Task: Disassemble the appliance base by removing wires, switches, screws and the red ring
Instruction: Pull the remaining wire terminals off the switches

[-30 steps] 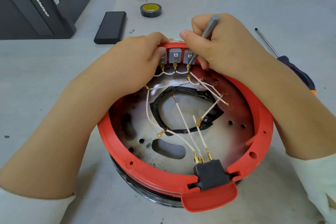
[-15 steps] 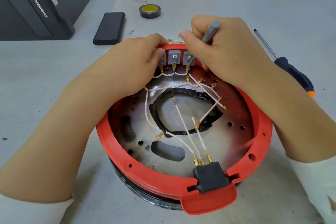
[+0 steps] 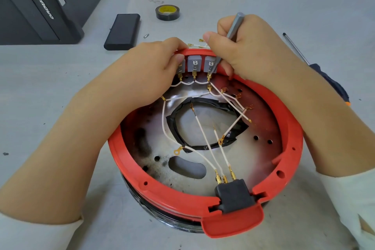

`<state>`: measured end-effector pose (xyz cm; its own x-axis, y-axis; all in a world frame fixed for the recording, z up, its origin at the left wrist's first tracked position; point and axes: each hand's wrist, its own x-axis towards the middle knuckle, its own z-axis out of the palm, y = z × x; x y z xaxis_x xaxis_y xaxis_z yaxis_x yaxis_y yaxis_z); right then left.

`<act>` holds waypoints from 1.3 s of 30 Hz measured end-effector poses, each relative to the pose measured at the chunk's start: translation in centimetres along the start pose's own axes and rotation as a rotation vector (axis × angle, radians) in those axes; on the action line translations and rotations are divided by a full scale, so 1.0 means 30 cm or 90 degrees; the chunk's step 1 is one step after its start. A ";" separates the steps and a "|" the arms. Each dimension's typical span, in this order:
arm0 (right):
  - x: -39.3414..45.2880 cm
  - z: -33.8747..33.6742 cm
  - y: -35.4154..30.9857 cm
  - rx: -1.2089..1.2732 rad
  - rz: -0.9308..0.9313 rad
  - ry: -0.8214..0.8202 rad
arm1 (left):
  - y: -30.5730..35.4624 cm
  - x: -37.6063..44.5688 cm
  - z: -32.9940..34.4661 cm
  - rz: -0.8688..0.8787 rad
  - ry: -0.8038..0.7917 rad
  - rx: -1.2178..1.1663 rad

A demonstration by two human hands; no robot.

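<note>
The appliance base lies upside down on the table, its red ring (image 3: 288, 160) around a scorched metal plate (image 3: 261, 160). Three grey switches (image 3: 194, 63) sit in the ring's far wall, linked by white wires (image 3: 205, 136) with gold terminals that run to a black plug block (image 3: 234, 196) at the near rim. My left hand (image 3: 150, 71) grips the far rim, its thumb on the leftmost switch. My right hand (image 3: 245, 50) holds a grey metal tool (image 3: 233, 26), its tip at the rightmost switch's terminal.
A blue-handled screwdriver (image 3: 316, 71) lies right of the base. Behind it are a roll of black tape (image 3: 167, 12), a black rectangular case (image 3: 123, 31), a small screw bit (image 3: 146, 35) and loose removed wires (image 3: 195, 45). A black computer case (image 3: 40, 6) stands at the far left.
Both hands stay at the far rim. The grey tool's tip has shifted slightly up, from the wire terminal toward the rightmost switch body.
</note>
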<state>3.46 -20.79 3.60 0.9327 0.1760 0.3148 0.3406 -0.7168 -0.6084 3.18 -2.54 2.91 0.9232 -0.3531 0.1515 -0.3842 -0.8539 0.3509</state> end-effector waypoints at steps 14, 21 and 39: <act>-0.042 -0.003 -0.005 -0.081 -0.105 0.047 | -0.002 -0.002 -0.001 0.002 0.011 0.004; -0.025 -0.005 -0.016 -0.065 -0.046 0.009 | -0.003 -0.001 -0.003 -0.003 0.000 0.001; -0.036 0.004 -0.021 -0.109 -0.107 0.024 | -0.009 0.002 0.003 0.007 0.010 -0.004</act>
<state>2.24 -20.45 3.56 0.8586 0.2790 0.4301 0.4623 -0.7840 -0.4143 3.33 -2.38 2.75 0.9188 -0.3566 0.1692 -0.3943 -0.8478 0.3546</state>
